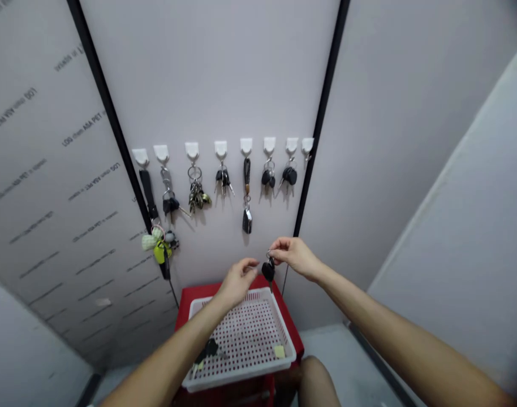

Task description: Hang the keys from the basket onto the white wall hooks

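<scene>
My right hand (293, 255) pinches the ring of a bunch of black-headed keys (268, 271), which dangles above the far right corner of a white perforated basket (241, 373). Just left of these keys is my left hand (238, 279), its fingers partly curled and apart with nothing in them. Inside the basket, more black-headed keys (211, 347) lie at the lower left, partly covered by my left forearm. A small yellow piece (279, 351) rests in the basket's near right corner.
White hooks (192, 150) run in a row along the wall. Most carry keys, including a brass bunch (198, 195) and a fob on a strap (247, 220); the far right hook (307, 146) shows no keys. The basket stands on a red surface (193, 293). My knee (317, 381) is near its right side.
</scene>
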`<state>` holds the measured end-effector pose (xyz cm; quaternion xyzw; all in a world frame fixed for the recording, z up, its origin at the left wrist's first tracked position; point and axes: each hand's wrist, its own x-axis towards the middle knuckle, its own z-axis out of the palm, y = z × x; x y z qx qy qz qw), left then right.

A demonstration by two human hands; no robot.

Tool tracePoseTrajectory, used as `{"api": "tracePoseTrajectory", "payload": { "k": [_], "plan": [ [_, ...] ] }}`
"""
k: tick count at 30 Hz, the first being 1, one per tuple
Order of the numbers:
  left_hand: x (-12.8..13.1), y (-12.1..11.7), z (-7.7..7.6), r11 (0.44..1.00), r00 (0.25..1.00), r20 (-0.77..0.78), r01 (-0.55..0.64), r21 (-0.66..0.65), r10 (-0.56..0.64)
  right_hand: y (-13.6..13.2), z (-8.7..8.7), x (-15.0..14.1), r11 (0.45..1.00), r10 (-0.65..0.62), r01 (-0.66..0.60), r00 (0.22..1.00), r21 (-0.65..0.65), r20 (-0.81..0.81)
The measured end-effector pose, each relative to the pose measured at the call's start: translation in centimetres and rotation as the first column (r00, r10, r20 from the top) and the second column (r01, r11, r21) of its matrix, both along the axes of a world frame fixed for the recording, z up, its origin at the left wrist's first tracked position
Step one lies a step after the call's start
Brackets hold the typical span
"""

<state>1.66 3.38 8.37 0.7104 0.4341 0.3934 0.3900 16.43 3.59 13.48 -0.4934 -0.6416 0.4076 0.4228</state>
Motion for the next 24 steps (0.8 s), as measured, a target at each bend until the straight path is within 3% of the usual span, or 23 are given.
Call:
{"api": "tracePoseTrajectory", "payload": {
  "k": [5,9,13,17,24],
  "plan": [
    [3.9,0.6,5.4,0.985,0.991,0.107,0.068,0.162,-0.086,1.2,5.4,2.7,0.963,-0.192,0.224,0.96,0.148,-0.202],
    [6.4,1.0,10.3,0.952,0.999,0.043,0.003,0.305,-0.017,2.2,9.6,4.5,0.924,-0.227,0.309,0.918,0.228,-0.325],
    [8.3,1.4,13.6,0.912,0.996,-0.04,-0.054,0.406,0.077,3.3,12.9,5.7,0.881,-0.284,0.396,0.88,0.258,-0.381],
    [9.7,1.8,14.8,0.87,0.983,-0.097,-0.088,0.485,0.153,4.9,14.6,6.4,0.827,-0.368,0.503,0.823,0.251,-0.433],
    [9.5,1.4,13.8,0.863,0.981,-0.156,-0.021,0.505,0.115,7.0,14.5,6.3,0.757,-0.503,0.593,0.797,0.275,-0.336]
  ]
}}
